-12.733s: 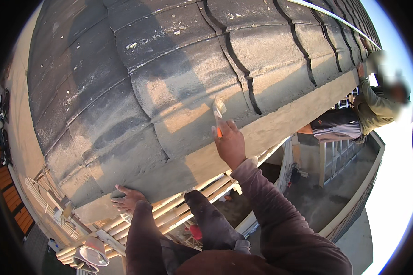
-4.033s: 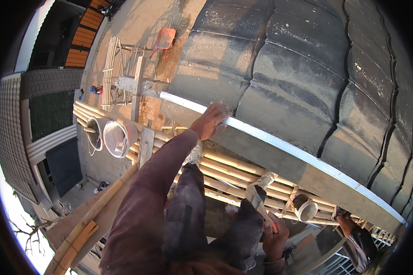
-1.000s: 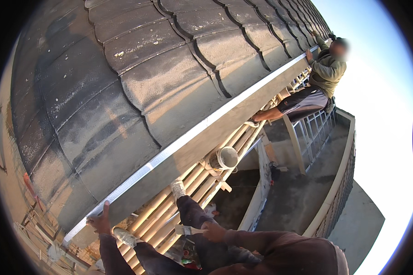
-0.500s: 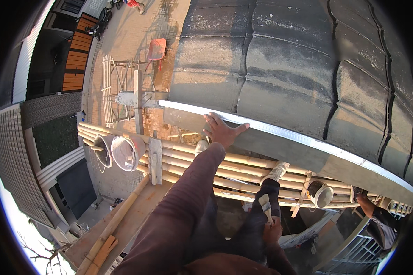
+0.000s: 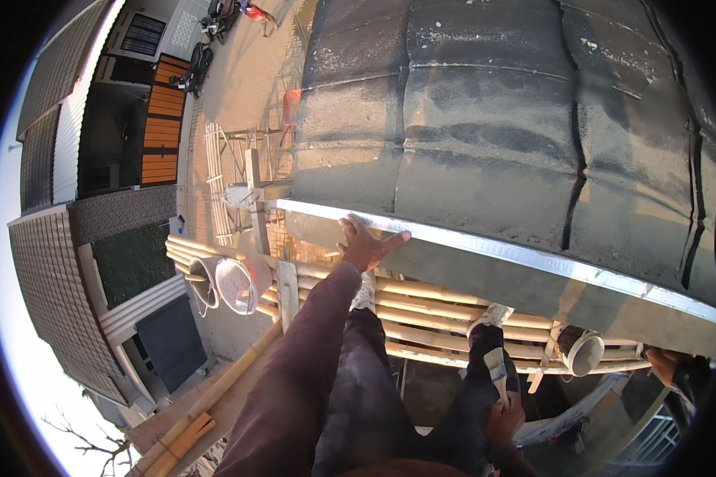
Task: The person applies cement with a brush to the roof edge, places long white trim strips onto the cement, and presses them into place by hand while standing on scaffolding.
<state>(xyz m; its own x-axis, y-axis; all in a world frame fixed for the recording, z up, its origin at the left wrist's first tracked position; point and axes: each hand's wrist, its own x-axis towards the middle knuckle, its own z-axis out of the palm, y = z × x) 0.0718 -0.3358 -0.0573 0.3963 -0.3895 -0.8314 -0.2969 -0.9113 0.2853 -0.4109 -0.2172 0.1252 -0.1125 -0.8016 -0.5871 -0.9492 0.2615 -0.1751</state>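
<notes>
A long silvery metal straightedge [image 5: 493, 253] runs along the lower edge of the grey tiled roof [image 5: 485, 119]. My left hand [image 5: 366, 248] reaches forward with its fingers spread, the fingertips and thumb resting on the straightedge toward its left end. Below the bar is a smooth grey face of cement [image 5: 453, 266]. Down by my right thigh, my right hand [image 5: 505, 420] is closed around the handle of a flat brush [image 5: 496, 367], its pale bristles pointing up and away from me.
My feet stand on a bamboo-pole scaffold [image 5: 429, 308]. Two buckets, one whitish [image 5: 243, 285] and one darker [image 5: 204, 282], sit at its left; another bucket [image 5: 585, 354] is at the right. A co-worker's hand [image 5: 660, 364] shows at far right. Ground lies far below, with a red wheelbarrow [image 5: 291, 107].
The whole view has shifted, so the scaffold and buckets appear farther right and lower. My left hand stays on the straightedge; my right hand still holds the brush.
</notes>
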